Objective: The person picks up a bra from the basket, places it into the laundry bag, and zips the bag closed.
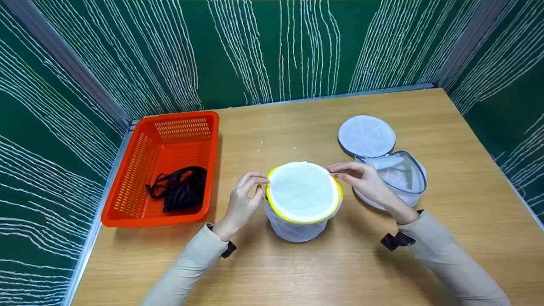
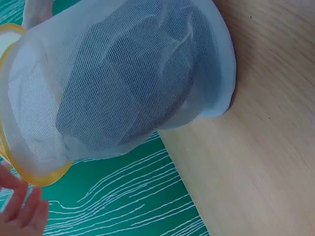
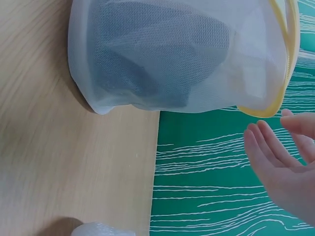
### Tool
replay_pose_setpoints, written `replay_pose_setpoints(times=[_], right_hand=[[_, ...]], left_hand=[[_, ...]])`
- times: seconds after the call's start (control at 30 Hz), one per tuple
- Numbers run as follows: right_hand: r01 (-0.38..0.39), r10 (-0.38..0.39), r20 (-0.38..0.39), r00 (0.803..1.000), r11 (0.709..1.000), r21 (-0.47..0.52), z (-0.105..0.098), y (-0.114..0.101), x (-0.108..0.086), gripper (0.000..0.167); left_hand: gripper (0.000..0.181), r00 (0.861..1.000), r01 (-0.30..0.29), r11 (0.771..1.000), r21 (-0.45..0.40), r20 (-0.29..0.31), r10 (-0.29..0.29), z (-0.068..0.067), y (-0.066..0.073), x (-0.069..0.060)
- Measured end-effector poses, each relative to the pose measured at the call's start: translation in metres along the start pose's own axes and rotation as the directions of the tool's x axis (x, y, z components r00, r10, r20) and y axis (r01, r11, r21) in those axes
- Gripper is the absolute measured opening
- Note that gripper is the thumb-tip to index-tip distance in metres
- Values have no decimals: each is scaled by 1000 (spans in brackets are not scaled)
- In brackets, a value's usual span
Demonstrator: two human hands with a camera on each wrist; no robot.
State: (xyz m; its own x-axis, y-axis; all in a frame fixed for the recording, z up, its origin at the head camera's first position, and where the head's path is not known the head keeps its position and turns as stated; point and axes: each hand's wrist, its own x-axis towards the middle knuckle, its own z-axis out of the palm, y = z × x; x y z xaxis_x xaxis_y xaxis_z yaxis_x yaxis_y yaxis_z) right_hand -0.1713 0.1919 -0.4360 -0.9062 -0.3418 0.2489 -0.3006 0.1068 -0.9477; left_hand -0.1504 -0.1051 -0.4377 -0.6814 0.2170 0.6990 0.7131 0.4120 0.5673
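Note:
A round mesh laundry bag (image 1: 304,193) with yellow trim stands upright on the table, its white lid lying over the top. Dark cloth (image 2: 133,73) shows through the mesh side in both wrist views. At the left of the yellow rim, my left hand (image 1: 244,204) pinches the edge between thumb and fingers. My right hand (image 1: 361,180) is at the rim's upper right, its fingers nearly straight and touching the edge in the head view. From the right wrist, the fingertips (image 3: 252,129) look slightly apart from the yellow trim (image 3: 266,110).
An orange plastic basket (image 1: 159,221) stands at the left, with a black cloth bundle (image 1: 185,191) and its cords inside. Behind my right hand lies another mesh bag (image 1: 414,197) with grey trim, its round lid (image 1: 367,136) flipped back. Green walls (image 1: 306,51) border the table (image 1: 272,272).

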Motion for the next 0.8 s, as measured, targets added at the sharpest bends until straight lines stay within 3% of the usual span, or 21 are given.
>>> replay_pose_setpoints(times=[0.1,0.2,0.3,0.4,0.53,0.6,0.67,0.8], right_hand=[[-31,31,-2,1000,999,-29,-1,-4,5,20],[-73,74,5,997,994,-76,-3,-10,10,22],[-119,124,34,992,987,-109,-6,-15,16,25],[-138,146,68,987,983,-119,-7,-18,23,27],[-127,142,113,983,983,-135,-5,-21,33,28],[-125,148,136,980,979,-162,-4,-21,38,28],[-135,167,164,972,972,-191,-3,-21,43,29],[-168,218,233,948,962,-214,-1,-18,52,34]], left_hand=[[19,992,126,992,-12,-9,-126,-1,1,1],[18,957,290,955,-67,19,-289,-2,3,4],[22,893,449,886,-115,71,-444,-2,4,8],[28,814,580,806,-121,133,-566,-2,5,13],[36,702,708,694,-128,235,-673,-1,5,17],[39,654,752,643,-146,285,-701,-2,5,19],[41,620,781,603,-163,325,-714,-2,5,20],[43,580,812,556,-180,368,-727,-2,5,20]])
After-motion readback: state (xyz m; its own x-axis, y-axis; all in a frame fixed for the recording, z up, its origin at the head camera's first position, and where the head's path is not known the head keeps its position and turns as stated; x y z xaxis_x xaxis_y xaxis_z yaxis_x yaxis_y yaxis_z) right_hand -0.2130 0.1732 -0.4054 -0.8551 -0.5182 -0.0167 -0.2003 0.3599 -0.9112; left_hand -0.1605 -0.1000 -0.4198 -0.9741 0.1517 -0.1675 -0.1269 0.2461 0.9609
